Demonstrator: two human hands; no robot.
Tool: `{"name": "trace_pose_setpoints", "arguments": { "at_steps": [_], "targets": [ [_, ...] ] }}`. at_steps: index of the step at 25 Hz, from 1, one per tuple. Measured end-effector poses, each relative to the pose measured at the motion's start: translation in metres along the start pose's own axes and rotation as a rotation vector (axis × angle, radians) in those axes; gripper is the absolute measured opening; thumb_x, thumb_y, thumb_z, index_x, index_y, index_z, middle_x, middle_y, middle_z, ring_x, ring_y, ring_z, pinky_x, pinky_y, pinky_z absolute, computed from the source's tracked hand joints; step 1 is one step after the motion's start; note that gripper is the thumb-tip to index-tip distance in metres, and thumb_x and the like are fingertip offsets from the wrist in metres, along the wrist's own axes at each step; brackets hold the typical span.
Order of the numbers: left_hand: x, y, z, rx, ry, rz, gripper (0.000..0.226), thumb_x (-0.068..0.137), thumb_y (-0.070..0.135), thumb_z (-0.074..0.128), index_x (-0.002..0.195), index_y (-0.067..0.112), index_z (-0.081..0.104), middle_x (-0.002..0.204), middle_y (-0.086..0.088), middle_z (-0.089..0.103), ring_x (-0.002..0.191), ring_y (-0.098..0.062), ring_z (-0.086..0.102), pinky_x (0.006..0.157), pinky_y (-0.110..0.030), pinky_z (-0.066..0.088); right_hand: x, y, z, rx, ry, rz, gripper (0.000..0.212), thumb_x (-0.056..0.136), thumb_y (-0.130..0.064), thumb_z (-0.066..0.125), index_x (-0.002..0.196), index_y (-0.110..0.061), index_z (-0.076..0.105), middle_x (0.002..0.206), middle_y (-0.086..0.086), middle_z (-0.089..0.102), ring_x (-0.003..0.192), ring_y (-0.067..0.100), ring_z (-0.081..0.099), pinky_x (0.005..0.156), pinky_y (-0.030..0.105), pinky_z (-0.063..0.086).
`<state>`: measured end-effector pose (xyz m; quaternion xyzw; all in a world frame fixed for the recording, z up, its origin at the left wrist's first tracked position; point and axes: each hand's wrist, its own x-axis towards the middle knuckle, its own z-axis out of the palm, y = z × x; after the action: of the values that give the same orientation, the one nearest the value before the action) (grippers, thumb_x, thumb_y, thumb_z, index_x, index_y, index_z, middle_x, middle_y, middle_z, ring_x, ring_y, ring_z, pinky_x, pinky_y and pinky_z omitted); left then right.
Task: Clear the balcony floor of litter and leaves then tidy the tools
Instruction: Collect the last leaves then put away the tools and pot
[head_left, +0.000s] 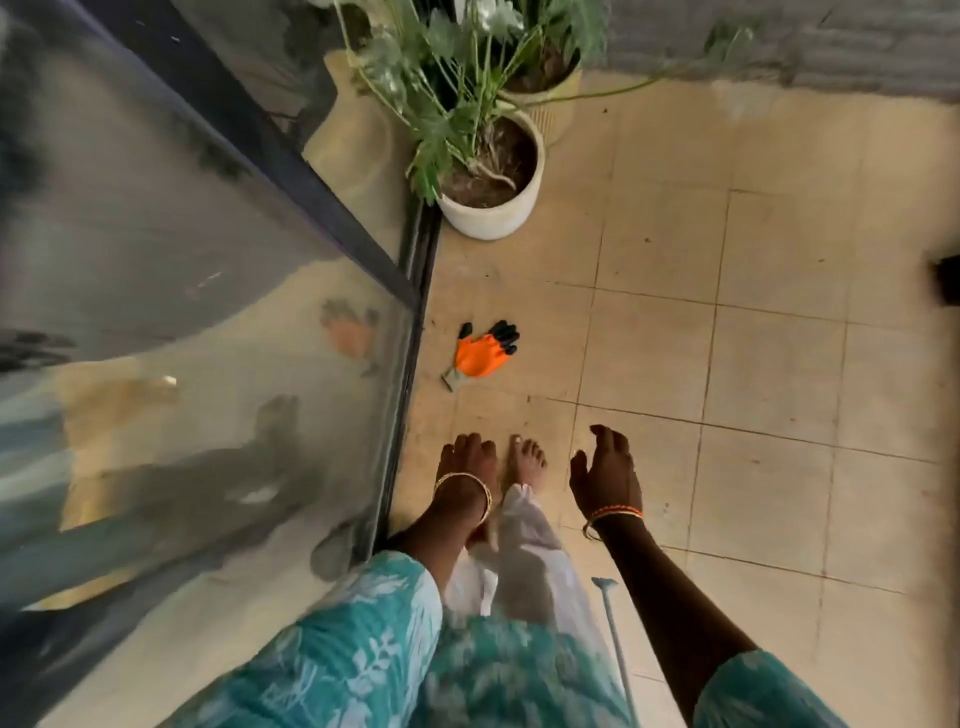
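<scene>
Glove (480, 354), orange palm with black fingertips and grey cuff, lies flat on the tiled balcony floor (769, 364), just beside the dark track of the glass door (208, 291), between the nearer plant pot (493, 208) and the person's bare foot (527, 460). Glove reflected faintly in the glass. Floor tiles beige, with small dark specks scattered near the pots and the glove. Left hand (467, 460): reached down over the feet, fingers loosely bent, grasping nothing; bangles at the wrist. Right hand (605, 470): released, fingers relaxed and slightly spread, apart from the glove; orange thread bands at the wrist. Pale blue handle (615, 634), thin, runs along the floor near the right forearm; its lower end leaves the view. Second pot (550, 106) stands behind the first, touching it or nearly so; cannot tell which. Both hold green leafy plants
</scene>
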<state>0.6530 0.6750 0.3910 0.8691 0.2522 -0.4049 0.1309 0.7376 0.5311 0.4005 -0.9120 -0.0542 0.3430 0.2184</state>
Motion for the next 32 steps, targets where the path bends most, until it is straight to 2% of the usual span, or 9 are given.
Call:
{"name": "trace_pose_setpoints", "arguments": {
  "at_steps": [7, 11, 15, 18, 20, 24, 26, 28, 32],
  "targets": [
    [0.222, -0.048, 0.050, -0.172, 0.026, -0.067, 0.045, 0.096, 0.022, 0.041, 0.139, 0.010, 0.040, 0.143, -0.012, 0.039, 0.131, -0.029, 0.036, 0.104, -0.037, 0.032, 0.186, 0.004, 0.141, 0.038, -0.172, 0.074, 0.038, 0.088, -0.015, 0.055, 0.125, -0.007, 0.049, 0.121, 0.017, 0.058, 0.105, 0.034, 0.058, 0.087, 0.040, 0.049],
    [0.371, -0.069, 0.068, -0.174, 0.148, 0.048, 0.042, 0.098, 0.015, 0.038, 0.139, 0.007, 0.039, 0.141, -0.015, 0.039, 0.128, -0.032, 0.040, 0.101, -0.036, 0.032, 0.279, 0.021, 0.260, 0.100, -0.327, 0.183, 0.027, 0.086, -0.022, 0.058, 0.109, -0.009, 0.060, 0.109, 0.017, 0.066, 0.103, 0.032, 0.060, 0.087, 0.034, 0.048],
    [0.481, -0.081, 0.085, -0.161, 0.204, 0.178, 0.041, 0.096, 0.024, 0.048, 0.133, 0.006, 0.045, 0.135, -0.019, 0.046, 0.124, -0.034, 0.045, 0.100, -0.037, 0.037, 0.337, 0.023, 0.361, 0.127, -0.429, 0.261, 0.041, 0.085, -0.038, 0.061, 0.110, -0.006, 0.061, 0.115, 0.018, 0.063, 0.107, 0.033, 0.058, 0.084, 0.033, 0.046],
    [0.519, -0.077, 0.089, -0.196, 0.151, 0.261, 0.048, 0.088, 0.032, 0.063, 0.126, 0.005, 0.048, 0.122, -0.020, 0.057, 0.114, -0.036, 0.054, 0.093, -0.039, 0.043, 0.352, 0.014, 0.396, 0.249, -0.328, 0.464, 0.056, 0.081, -0.050, 0.064, 0.113, -0.004, 0.060, 0.118, 0.019, 0.061, 0.110, 0.035, 0.057, 0.083, 0.035, 0.046],
    [0.531, -0.071, 0.091, -0.175, 0.122, 0.248, 0.051, 0.085, 0.031, 0.068, 0.124, 0.004, 0.048, 0.118, -0.022, 0.060, 0.111, -0.037, 0.056, 0.091, -0.038, 0.044, 0.353, 0.009, 0.412, 0.408, -0.268, 0.596, 0.045, 0.082, -0.041, 0.065, 0.111, -0.006, 0.063, 0.115, 0.017, 0.063, 0.107, 0.032, 0.059, 0.085, 0.034, 0.046],
    [0.527, -0.066, 0.088, -0.155, 0.106, 0.235, 0.032, 0.089, 0.023, 0.064, 0.112, 0.001, 0.060, 0.114, -0.019, 0.064, 0.107, -0.033, 0.060, 0.086, -0.032, 0.044, 0.367, 0.076, 0.482, 0.523, -0.109, 0.575, 0.026, 0.068, -0.044, 0.076, 0.089, -0.031, 0.067, 0.070, -0.009, 0.064, 0.057, 0.002, 0.054, 0.064, 0.027, 0.052],
    [0.513, -0.064, 0.074, -0.224, 0.114, 0.230, 0.027, 0.090, 0.023, 0.061, 0.106, 0.001, 0.061, 0.109, -0.018, 0.065, 0.104, -0.031, 0.060, 0.081, -0.031, 0.043, 0.351, 0.055, 0.439, 0.670, -0.047, 0.589, 0.016, 0.078, -0.035, 0.068, 0.074, -0.022, 0.060, 0.063, -0.007, 0.054, 0.056, 0.004, 0.045, 0.059, 0.023, 0.042],
    [0.493, -0.061, 0.056, -0.327, 0.091, 0.174, 0.028, 0.093, 0.024, 0.058, 0.111, 0.003, 0.059, 0.113, -0.016, 0.064, 0.106, -0.031, 0.059, 0.081, -0.030, 0.042, 0.329, 0.006, 0.356, 0.771, 0.031, 0.561, 0.022, 0.083, -0.026, 0.064, 0.065, -0.017, 0.054, 0.065, -0.001, 0.051, 0.059, 0.009, 0.043, 0.057, 0.025, 0.037],
    [0.434, -0.045, 0.013, -0.713, -0.003, 0.040, 0.028, 0.093, 0.022, 0.057, 0.115, 0.005, 0.056, 0.116, -0.017, 0.063, 0.106, -0.032, 0.060, 0.089, -0.039, 0.051, 0.293, 0.005, 0.264, 0.889, 0.144, 0.471, 0.032, 0.086, -0.014, 0.058, 0.058, -0.019, 0.042, 0.057, -0.001, 0.043, 0.054, 0.008, 0.037, 0.052, 0.024, 0.031]
  ]
}}
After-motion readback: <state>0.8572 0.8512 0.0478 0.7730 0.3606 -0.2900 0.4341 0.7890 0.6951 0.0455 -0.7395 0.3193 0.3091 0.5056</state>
